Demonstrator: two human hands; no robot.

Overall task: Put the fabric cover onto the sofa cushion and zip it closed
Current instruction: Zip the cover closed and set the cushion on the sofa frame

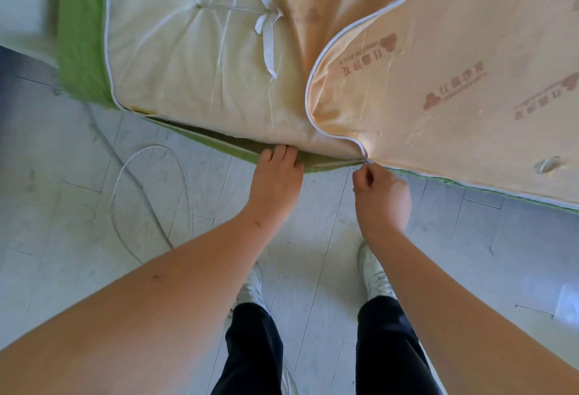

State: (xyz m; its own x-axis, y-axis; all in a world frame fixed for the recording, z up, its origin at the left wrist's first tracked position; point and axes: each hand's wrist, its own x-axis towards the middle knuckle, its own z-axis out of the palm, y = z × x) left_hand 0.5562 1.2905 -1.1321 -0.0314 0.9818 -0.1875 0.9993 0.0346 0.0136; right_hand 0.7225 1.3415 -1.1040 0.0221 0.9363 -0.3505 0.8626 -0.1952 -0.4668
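Note:
A large cream sofa cushion (194, 59) with white tie ribbons lies partly inside a green fabric cover (83, 34). The cover's peach backing panel (438, 87), printed with red logos, is folded open along a white zipper edge (316, 72). My right hand (380, 195) pinches the small zipper pull (365, 161) at the cushion's near edge. My left hand (277, 180) rests at the green edge, its fingertips tucked under the cushion where the cover gapes open.
A pale tiled floor (78, 206) lies under everything. A white cable (150, 181) loops on it to the left of my hands. My feet in white shoes (374, 272) and dark trousers stand close to the cushion's edge.

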